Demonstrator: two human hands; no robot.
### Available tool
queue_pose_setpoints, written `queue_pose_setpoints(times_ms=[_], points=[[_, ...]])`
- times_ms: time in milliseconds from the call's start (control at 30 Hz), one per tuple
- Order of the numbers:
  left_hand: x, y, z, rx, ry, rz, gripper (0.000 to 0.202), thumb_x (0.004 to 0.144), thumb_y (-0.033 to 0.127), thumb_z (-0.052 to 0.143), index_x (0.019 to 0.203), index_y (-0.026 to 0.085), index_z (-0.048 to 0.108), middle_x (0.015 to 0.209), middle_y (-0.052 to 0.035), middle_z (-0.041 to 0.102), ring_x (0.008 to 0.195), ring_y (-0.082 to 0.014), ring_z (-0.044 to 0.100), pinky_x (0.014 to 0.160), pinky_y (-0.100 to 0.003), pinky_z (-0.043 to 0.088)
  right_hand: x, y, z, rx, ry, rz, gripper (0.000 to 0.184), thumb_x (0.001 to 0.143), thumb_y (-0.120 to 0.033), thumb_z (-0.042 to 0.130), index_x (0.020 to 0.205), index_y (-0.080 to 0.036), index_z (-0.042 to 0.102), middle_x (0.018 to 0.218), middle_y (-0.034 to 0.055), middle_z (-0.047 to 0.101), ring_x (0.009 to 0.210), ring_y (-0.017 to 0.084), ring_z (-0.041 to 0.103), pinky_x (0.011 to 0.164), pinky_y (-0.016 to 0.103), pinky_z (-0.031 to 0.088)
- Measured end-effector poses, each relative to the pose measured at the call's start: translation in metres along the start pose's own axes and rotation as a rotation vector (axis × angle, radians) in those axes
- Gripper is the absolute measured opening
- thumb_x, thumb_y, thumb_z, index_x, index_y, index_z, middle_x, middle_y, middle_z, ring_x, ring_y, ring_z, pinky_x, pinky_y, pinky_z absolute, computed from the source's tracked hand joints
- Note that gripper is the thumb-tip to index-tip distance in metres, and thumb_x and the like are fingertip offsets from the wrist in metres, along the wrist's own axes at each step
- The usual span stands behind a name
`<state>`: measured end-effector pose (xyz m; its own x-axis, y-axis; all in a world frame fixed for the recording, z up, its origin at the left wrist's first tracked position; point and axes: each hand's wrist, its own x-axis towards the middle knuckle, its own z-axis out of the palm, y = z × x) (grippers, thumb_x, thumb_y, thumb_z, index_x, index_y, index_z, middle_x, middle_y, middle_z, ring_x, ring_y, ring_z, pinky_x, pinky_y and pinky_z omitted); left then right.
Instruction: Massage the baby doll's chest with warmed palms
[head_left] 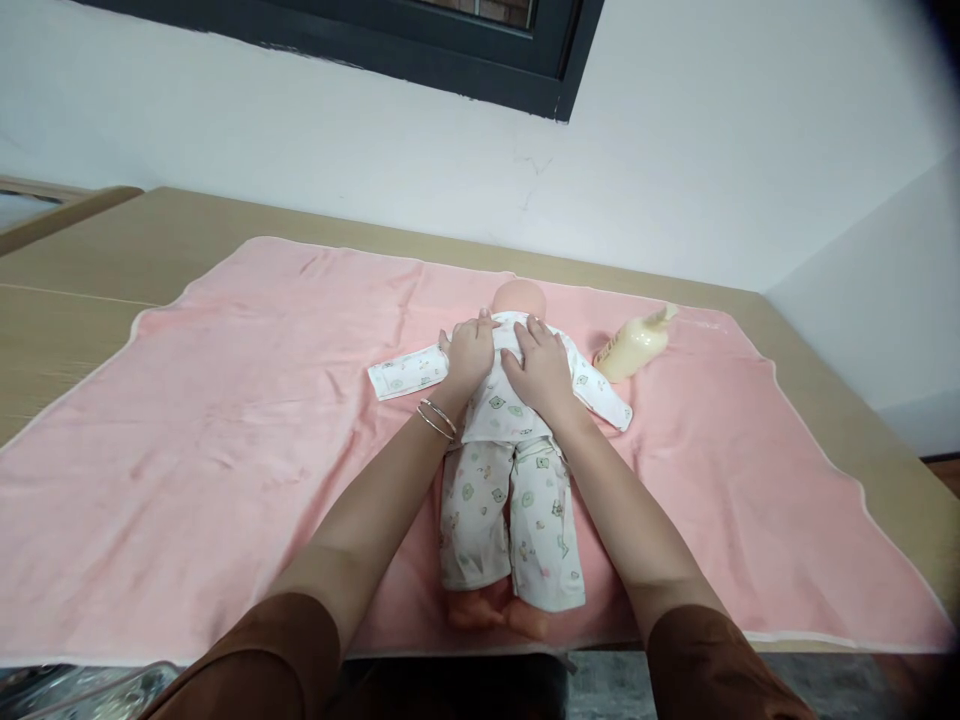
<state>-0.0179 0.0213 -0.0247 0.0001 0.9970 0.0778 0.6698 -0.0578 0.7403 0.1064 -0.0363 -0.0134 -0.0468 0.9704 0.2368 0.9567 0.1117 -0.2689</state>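
A baby doll (510, 470) in white printed pyjamas lies on a pink towel (225, 420), head away from me and bare feet at the near edge. My left hand (469, 355) rests on the doll's left shoulder, its fingers curled over the white top. My right hand (538, 368) lies flat on the doll's chest, fingers stretched toward the neck. Two thin bangles sit on my left wrist. The doll's head (519, 297) shows just beyond my fingertips.
A cream-coloured bottle (634, 345) lies on its side on the towel, right of the doll's arm. The towel covers a wooden table (67, 290) that meets a white wall. A clear plastic thing shows at the bottom left corner.
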Motion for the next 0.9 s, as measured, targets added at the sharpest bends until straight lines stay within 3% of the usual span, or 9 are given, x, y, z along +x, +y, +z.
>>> queue_pose_setpoints(times_ms=[133,267,433,567,767,833,900], points=[[-0.001,0.002,-0.003,0.019,-0.007,0.0,0.081,0.114,0.045,0.0,0.127,0.031,0.079,0.15,-0.0033,0.072,0.151,-0.0246,0.054,0.137,-0.063,0.014,0.001,0.0,-0.001,0.001,0.024,-0.009,0.065,0.106,-0.038,0.047,0.165,-0.011,0.046,0.18,0.0193,0.029,0.168,0.036,0.026,0.135,0.06,0.022],[-0.001,0.005,-0.005,0.047,-0.02,-0.001,0.077,0.114,0.044,0.003,0.128,0.032,0.078,0.151,-0.0036,0.071,0.151,-0.0252,0.054,0.136,-0.064,0.015,0.004,0.002,-0.006,0.037,-0.106,-0.053,0.063,0.109,-0.041,0.046,0.166,-0.017,0.047,0.179,0.0155,0.034,0.167,0.034,0.03,0.135,0.06,0.021],[0.0,0.007,-0.004,0.122,-0.044,0.011,0.067,0.113,0.046,0.011,0.129,0.033,0.075,0.154,-0.0033,0.069,0.154,-0.0281,0.051,0.136,-0.068,0.013,0.008,0.011,-0.022,0.111,-0.119,-0.077,0.058,0.107,-0.039,0.051,0.16,-0.018,0.055,0.174,0.0143,0.045,0.164,0.032,0.038,0.134,0.06,0.025],[0.004,0.008,-0.005,0.216,-0.109,0.029,0.052,0.11,0.054,0.028,0.132,0.036,0.071,0.158,-0.005,0.064,0.156,-0.0329,0.047,0.134,-0.072,0.016,0.009,0.019,-0.04,0.216,-0.052,-0.043,0.054,0.104,-0.029,0.047,0.155,-0.017,0.06,0.163,0.0121,0.059,0.153,0.028,0.054,0.135,0.055,0.026],[0.0,0.012,-0.007,0.266,-0.088,0.025,0.058,0.109,0.052,0.032,0.157,0.029,0.056,0.165,-0.0119,0.057,0.159,-0.0354,0.044,0.135,-0.071,0.018,0.002,0.018,-0.07,0.225,0.01,-0.071,0.056,0.104,-0.028,0.046,0.158,-0.021,0.059,0.167,0.0089,0.055,0.159,0.03,0.047,0.135,0.06,0.025],[-0.011,0.022,-0.009,0.173,-0.053,0.074,0.059,0.108,0.046,0.036,0.162,0.025,0.05,0.167,-0.0117,0.056,0.159,-0.0333,0.046,0.136,-0.065,0.023,-0.002,0.026,-0.085,0.191,0.086,-0.05,0.057,0.106,-0.031,0.043,0.16,-0.023,0.057,0.17,0.0082,0.052,0.16,0.031,0.045,0.134,0.06,0.03],[-0.027,0.041,-0.01,-0.012,-0.033,0.141,0.057,0.11,0.04,0.032,0.159,0.024,0.054,0.166,-0.0083,0.057,0.157,-0.0281,0.05,0.135,-0.053,0.033,-0.006,0.043,-0.102,0.149,0.195,-0.004,0.058,0.107,-0.034,0.04,0.163,-0.023,0.053,0.171,0.0095,0.05,0.159,0.033,0.045,0.131,0.06,0.035]])
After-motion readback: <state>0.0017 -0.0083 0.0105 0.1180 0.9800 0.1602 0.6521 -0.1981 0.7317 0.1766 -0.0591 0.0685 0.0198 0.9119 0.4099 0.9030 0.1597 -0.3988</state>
